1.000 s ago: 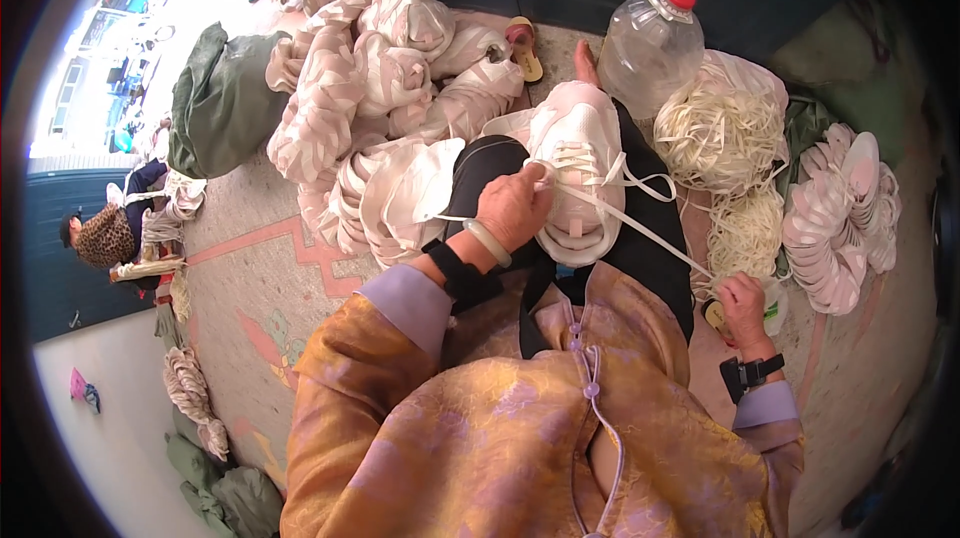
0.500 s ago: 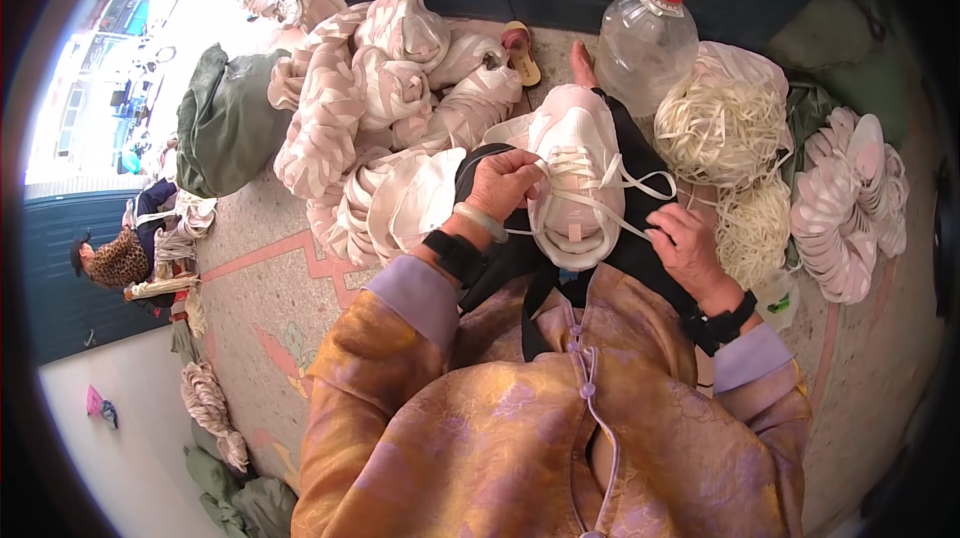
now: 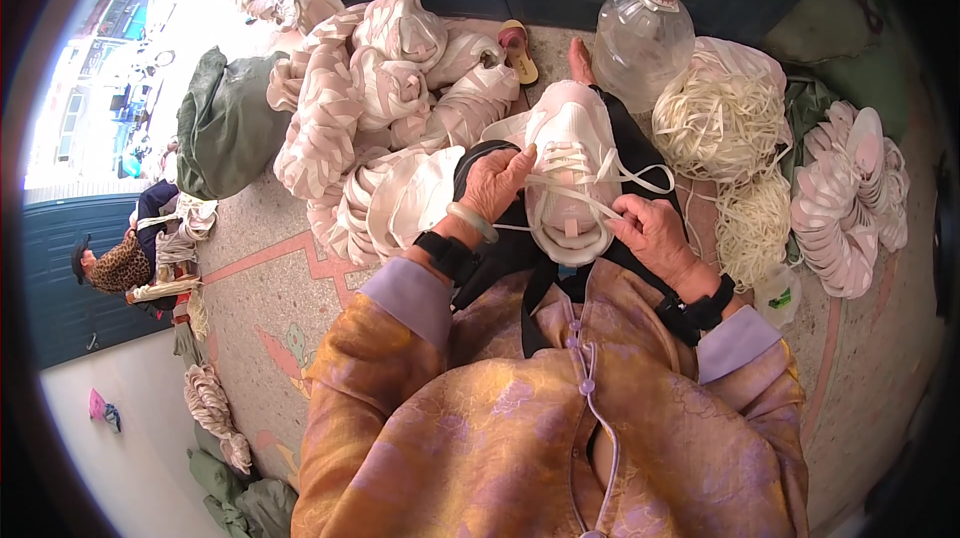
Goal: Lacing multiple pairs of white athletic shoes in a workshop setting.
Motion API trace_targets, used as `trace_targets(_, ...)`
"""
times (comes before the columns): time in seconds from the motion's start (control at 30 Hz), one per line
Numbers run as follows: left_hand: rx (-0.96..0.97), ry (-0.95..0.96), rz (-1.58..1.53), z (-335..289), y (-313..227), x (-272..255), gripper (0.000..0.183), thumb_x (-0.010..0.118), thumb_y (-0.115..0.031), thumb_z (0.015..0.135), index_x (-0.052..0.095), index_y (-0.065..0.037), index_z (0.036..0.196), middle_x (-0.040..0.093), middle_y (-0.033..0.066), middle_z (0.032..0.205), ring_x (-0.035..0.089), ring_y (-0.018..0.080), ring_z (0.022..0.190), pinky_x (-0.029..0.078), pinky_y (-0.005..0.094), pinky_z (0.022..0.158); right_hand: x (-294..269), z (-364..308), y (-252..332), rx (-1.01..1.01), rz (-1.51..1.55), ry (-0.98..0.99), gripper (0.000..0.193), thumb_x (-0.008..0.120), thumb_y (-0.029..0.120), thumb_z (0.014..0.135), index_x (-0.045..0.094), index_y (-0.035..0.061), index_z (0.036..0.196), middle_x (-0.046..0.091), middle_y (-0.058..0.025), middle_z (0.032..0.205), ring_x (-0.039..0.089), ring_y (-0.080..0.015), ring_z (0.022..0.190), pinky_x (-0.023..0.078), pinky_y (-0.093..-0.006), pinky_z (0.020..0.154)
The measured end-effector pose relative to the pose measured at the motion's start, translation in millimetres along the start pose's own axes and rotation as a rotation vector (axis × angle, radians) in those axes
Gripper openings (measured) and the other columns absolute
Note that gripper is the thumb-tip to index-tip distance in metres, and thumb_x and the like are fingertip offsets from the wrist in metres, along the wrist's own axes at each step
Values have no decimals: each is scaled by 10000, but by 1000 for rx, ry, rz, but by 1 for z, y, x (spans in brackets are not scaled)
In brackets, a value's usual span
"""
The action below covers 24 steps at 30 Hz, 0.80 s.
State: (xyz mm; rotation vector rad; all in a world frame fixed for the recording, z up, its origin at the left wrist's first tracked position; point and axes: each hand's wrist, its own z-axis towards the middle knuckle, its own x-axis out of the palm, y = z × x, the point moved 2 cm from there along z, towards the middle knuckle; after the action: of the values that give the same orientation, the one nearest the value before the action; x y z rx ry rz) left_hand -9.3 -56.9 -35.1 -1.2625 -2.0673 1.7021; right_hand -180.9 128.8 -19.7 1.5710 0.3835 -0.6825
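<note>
A pale pink and white sneaker [image 3: 570, 128] rests across my lap, its toe pointing away from me. A flat white shoelace [image 3: 644, 178] is threaded through its upper eyelets and loops out on the right. My left hand [image 3: 495, 184] is closed at the left eyelet edge, thumb and finger together where the lace meets the shoe; its lower fingers are partly hidden. Beside the shoe's right collar, my right hand [image 3: 650, 236] pinches a stretch of lace that crosses the tongue.
Bundles of shoe uppers [image 3: 390, 88] lie left, with more uppers [image 3: 850, 198] far right. Heaped white laces [image 3: 720, 128] sit right of my leg. Ahead stand a clear jug [image 3: 645, 38] and a sandal [image 3: 517, 50]. A green sack [image 3: 225, 123] is at left; another person [image 3: 125, 253] sits farther off.
My right hand has moved left and slightly up to the shoe's collar, bringing the lace closer. My left hand has shifted slightly left, its thumb now pointing up along the eyelet edge.
</note>
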Motion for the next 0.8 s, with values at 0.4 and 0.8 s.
trace_targets(0.4, 750, -132, 616, -33, -62, 54, 87, 609, -106, 714, 658, -85, 784, 589, 75, 1006, 515, 274, 998, 385, 397, 835, 16, 23, 23, -138, -240, -133, 631, 701, 158, 652, 391, 13, 1182, 618, -144, 799, 616, -314, 750, 487, -387, 653)
trace_targets(0.8, 548, -152, 709, -21, -44, 68, 125, 603, -151, 654, 671, -89, 739, 579, 70, 1065, 487, 271, 1050, 336, 444, 897, 21, 18, 14, -47, -206, -320, 424, 626, 162, 702, 485, -13, 1061, 597, -169, 864, 611, -325, 752, 502, -399, 640)
